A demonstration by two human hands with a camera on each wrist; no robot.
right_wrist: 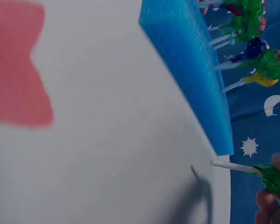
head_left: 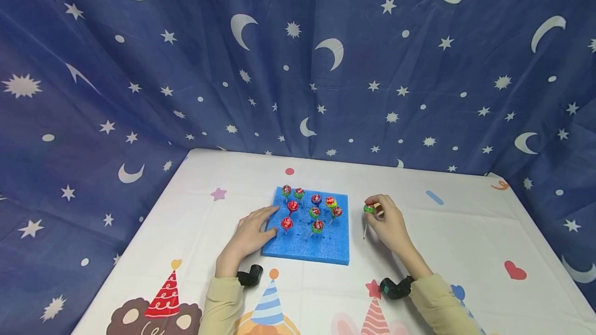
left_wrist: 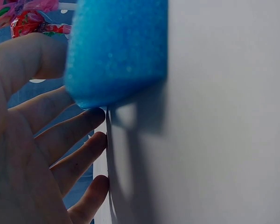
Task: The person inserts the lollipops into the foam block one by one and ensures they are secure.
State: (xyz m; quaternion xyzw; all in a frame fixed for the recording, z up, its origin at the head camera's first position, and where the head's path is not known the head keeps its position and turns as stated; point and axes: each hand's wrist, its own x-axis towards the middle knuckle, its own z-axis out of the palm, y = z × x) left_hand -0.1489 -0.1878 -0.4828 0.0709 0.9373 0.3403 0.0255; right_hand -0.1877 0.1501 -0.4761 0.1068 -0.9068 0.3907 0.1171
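Observation:
A blue foam block (head_left: 302, 247) lies on the table with several wrapped lollipops standing in it, among them a red lollipop (head_left: 286, 224), a purple one (head_left: 316, 199) and a yellow one (head_left: 331, 201). My left hand (head_left: 251, 231) rests at the block's left edge, thumb and forefinger touching it, the other fingers (left_wrist: 79, 158) spread straight beside it. To the right of the block, my right hand (head_left: 388, 224) pinches a green lollipop (right_wrist: 273, 178) by its wrapped head. Its white stick (right_wrist: 235, 166) points down in the head view, apart from the block.
A white tablecloth (head_left: 465, 242) printed with party figures and shapes covers the table. Behind it hangs a dark blue curtain (head_left: 288, 92) with moons and stars. Black wrist devices sit below the left hand (head_left: 251, 275) and the right one (head_left: 396, 288).

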